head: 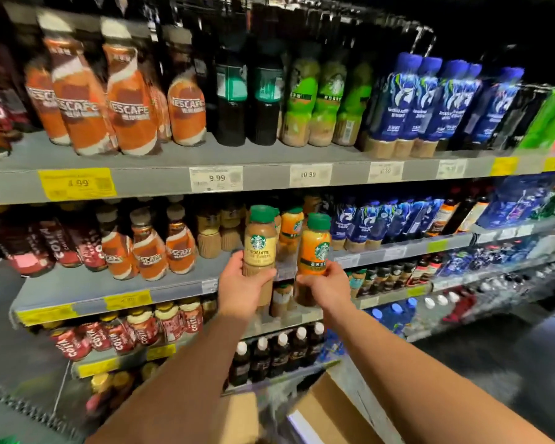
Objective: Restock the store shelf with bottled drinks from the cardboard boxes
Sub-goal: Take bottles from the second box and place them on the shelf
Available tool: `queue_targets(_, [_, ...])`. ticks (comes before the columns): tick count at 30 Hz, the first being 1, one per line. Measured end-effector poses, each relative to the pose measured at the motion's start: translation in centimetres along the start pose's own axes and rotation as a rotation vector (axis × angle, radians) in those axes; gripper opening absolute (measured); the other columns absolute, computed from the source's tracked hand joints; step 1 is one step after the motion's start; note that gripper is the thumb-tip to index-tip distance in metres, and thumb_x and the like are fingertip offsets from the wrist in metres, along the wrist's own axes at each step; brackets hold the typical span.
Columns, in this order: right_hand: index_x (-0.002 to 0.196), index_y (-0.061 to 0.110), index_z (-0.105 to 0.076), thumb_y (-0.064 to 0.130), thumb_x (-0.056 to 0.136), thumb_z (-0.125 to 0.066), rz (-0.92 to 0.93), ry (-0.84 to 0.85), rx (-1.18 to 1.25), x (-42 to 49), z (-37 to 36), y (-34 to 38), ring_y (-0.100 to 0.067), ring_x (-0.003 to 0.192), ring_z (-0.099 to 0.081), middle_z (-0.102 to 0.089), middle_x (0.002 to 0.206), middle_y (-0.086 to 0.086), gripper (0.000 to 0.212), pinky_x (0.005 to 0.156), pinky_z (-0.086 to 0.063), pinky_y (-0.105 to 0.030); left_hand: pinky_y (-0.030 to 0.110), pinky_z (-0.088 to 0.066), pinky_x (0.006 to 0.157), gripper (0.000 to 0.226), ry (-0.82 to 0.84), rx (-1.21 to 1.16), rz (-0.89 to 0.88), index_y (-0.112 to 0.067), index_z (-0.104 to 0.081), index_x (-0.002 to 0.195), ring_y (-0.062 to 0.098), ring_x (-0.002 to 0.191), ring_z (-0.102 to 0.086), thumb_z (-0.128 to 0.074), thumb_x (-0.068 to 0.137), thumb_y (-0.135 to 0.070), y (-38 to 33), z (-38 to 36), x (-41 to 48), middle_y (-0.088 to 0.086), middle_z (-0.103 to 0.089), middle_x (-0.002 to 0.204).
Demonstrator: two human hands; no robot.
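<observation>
The left hand wraps the lower body of a beige-labelled, green-capped plastic coffee bottle. The right hand clasps an orange-labelled, green-capped bottle likewise. Both bottles stand upright before the grey metal middle shelf. Judged rigid, moderately heavy when full, with a smooth sleeve; grip mid-body, not the cap.

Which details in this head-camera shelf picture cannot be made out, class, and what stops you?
- Cardboard box: cut off by the bottom edge; contents unseen.
- Cream-labelled Starbucks bottle: base covered by the left hand.
- Orange-labelled Starbucks bottle: lower part hidden behind the right hand.
- White price tag on the top shelf: digits blurred.
</observation>
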State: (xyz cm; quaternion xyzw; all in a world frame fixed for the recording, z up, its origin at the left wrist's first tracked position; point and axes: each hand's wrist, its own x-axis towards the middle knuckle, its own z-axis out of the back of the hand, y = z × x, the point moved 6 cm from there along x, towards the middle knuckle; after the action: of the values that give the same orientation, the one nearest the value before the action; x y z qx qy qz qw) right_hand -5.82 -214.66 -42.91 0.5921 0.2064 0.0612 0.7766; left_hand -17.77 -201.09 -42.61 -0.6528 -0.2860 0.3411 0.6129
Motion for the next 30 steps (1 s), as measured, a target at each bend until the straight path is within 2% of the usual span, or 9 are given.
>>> queue_targets(4, [0.105,0.014,-0.056,0.004,0.072,-0.077,0.064,0.032,-0.062,5.1,0.3,0.9,-0.027,0.092,-0.062,-0.066,0.105,-0.011,0.041,0.083,-0.052,-0.041,0.029,-0.046,0.086,0.046,-0.151,0.018,-0.040,-0.017,-0.057,0.121,0.013,0.096,-0.061,-0.075,0.078,-0.013,0.7,-0.5,2.8,-0.006,-0.065,0.104])
queue_targets(7, [0.105,0.015,-0.053,0.004,0.074,-0.075,0.098,0.022,-0.110,7.7,0.3,1.5,-0.029,0.095,-0.062,-0.066,0.105,-0.010,0.040,0.087,-0.052,-0.045,0.033,-0.047,0.088,0.040,-0.261,0.016,-0.047,-0.019,-0.059,0.115,0.016,0.097,-0.061,-0.075,0.079,-0.014,1.4,-0.1,4.4,-0.007,-0.064,0.101])
queue_targets(9, [0.108,0.013,-0.054,-0.001,0.074,-0.072,0.103,0.019,-0.096,9.1,0.3,1.6,-0.020,0.078,-0.065,-0.065,0.092,-0.006,0.040,0.070,-0.058,-0.031,0.032,-0.046,0.085,0.039,-0.311,0.061,-0.065,-0.020,-0.061,0.114,0.016,0.095,-0.060,-0.076,0.078,-0.015,1.5,0.4,5.4,-0.007,-0.064,0.098])
queue_targets(11, [0.101,0.013,-0.053,-0.008,0.074,-0.067,0.108,0.014,-0.082,10.2,0.1,1.6,-0.011,0.060,-0.062,-0.062,0.083,-0.004,0.037,0.046,-0.050,-0.021,0.031,-0.045,0.081,0.039,-0.357,0.130,-0.085,-0.020,-0.062,0.113,0.017,0.092,-0.060,-0.076,0.077,-0.017,1.6,0.8,6.2,-0.007,-0.065,0.096])
queue_targets(12, [0.099,0.014,-0.053,-0.009,0.074,-0.067,0.111,0.010,-0.091,10.8,0.0,1.5,-0.012,0.064,-0.061,-0.063,0.087,-0.006,0.037,0.048,-0.048,-0.023,0.031,-0.046,0.082,0.038,-0.371,0.159,-0.099,-0.020,-0.062,0.113,0.018,0.093,-0.061,-0.077,0.077,-0.018,1.6,0.9,6.6,-0.007,-0.065,0.095])
queue_targets(15, [0.099,0.016,-0.053,-0.003,0.074,-0.070,0.140,0.001,-0.103,12.3,-0.4,1.5,-0.025,0.088,-0.061,-0.065,0.098,-0.009,0.036,0.071,-0.054,-0.038,0.030,-0.046,0.082,0.041,-0.392,0.220,-0.138,-0.019,-0.062,0.115,0.018,0.095,-0.061,-0.077,0.077,-0.019,1.6,0.7,7.5,-0.007,-0.065,0.096])
queue_targets(17, [0.101,0.017,-0.052,0.000,0.075,-0.071,0.147,-0.001,-0.109,13.2,-0.7,1.4,-0.027,0.093,-0.060,-0.064,0.101,-0.009,0.036,0.081,-0.053,-0.041,0.028,-0.045,0.082,0.043,-0.394,0.246,-0.143,-0.018,-0.062,0.117,0.018,0.096,-0.061,-0.077,0.076,-0.019,2.0,0.4,8.2,-0.003,-0.068,0.101])
queue_targets(25, [0.111,0.014,-0.059,0.008,0.076,-0.075,0.158,0.000,-0.140,16.0,-1.2,0.5,-0.020,0.090,-0.057,-0.063,0.097,-0.002,0.038,0.082,-0.046,-0.031,0.031,-0.047,0.086,0.041,-0.396,0.264,-0.123,-0.021,-0.063,0.116,0.016,0.097,-0.060,-0.077,0.077,-0.022,3.7,-0.6,10.4,-0.007,-0.067,0.102])
queue_targets(30, [0.116,0.012,-0.059,0.011,0.078,-0.075,0.122,0.016,-0.148,16.6,-1.9,-0.8,-0.025,0.101,-0.061,-0.067,0.109,-0.007,0.041,0.093,-0.049,-0.042,0.026,-0.042,0.084,0.040,-0.363,0.321,-0.058,-0.021,-0.062,0.116,0.012,0.092,-0.055,-0.076,0.078,-0.023,4.4,-0.5,10.7,-0.004,-0.066,0.108])
